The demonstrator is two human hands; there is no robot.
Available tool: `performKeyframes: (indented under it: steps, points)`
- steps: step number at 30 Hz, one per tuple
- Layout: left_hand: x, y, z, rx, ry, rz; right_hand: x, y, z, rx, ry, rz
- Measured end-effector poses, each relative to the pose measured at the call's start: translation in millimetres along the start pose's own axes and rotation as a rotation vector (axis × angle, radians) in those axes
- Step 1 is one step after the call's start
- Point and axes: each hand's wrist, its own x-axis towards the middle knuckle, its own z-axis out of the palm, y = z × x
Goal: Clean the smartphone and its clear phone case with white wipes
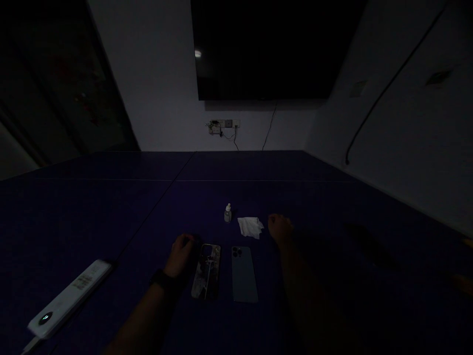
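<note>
My left hand rests on the dark blue tabletop with its fingers curled in, just left of a phone case with a dark and pale printed pattern. To the right of the case lies a blue-grey smartphone, back up, its cameras at the top left. My right hand is closed in a fist beside a crumpled white tissue. A small dropper bottle with a white cap stands upright left of the tissue. I see nothing in either hand, though the light is very dim.
A white power strip with a cable lies at the front left. On the right, a dark flat object is barely visible. A large black screen hangs on the wall above sockets with hanging cables.
</note>
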Motion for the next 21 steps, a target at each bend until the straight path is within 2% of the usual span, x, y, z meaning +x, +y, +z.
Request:
performKeyframes:
  steps: [3, 6, 11, 14, 17, 21]
  points:
    - [18, 21, -6, -0.066, -0.135, 0.064, 0, 5, 1, -0.047, -0.013, 0.010]
    - [55, 52, -5, -0.078, -0.229, 0.170, 2, 3, 3, -0.066, -0.037, 0.000]
    - [118, 90, 24, -0.005, -0.279, 0.294, 5, 2, 2, -0.035, -0.069, 0.011]
    - [138, 95, 45, 0.030, -0.354, 0.320, 5, 2, 3, -0.005, -0.075, 0.011]
    - [144, 91, 59, 0.041, -0.418, 0.323, 4, -1, 6, 0.012, -0.089, -0.005]
    - [143, 89, 65, -0.004, -0.405, 0.335, 2, -9, 11, 0.035, -0.104, -0.045]
